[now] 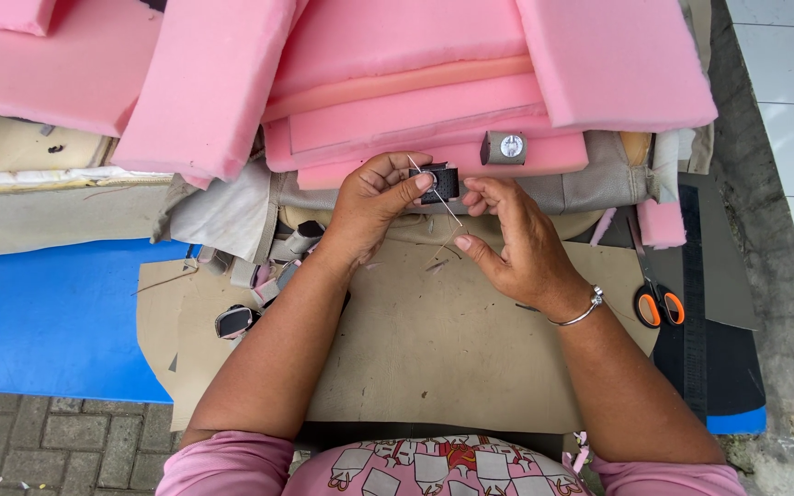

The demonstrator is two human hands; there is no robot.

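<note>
Hands, two: left grip point(374, 197) pinching one black strap piece point(441, 182), right grip point(516, 234) loosely curled, one needle point(436, 191).

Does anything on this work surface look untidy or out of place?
Yes. Small offcuts lie scattered beside the left hand, and the pink foam slabs are piled unevenly, some tilted. The scissors lie flat near the right hand.

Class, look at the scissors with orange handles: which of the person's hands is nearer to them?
Right. The right hand is just beside the scissors, toward the cloth's middle; the left hand lies farther off, beyond the right hand.
</note>
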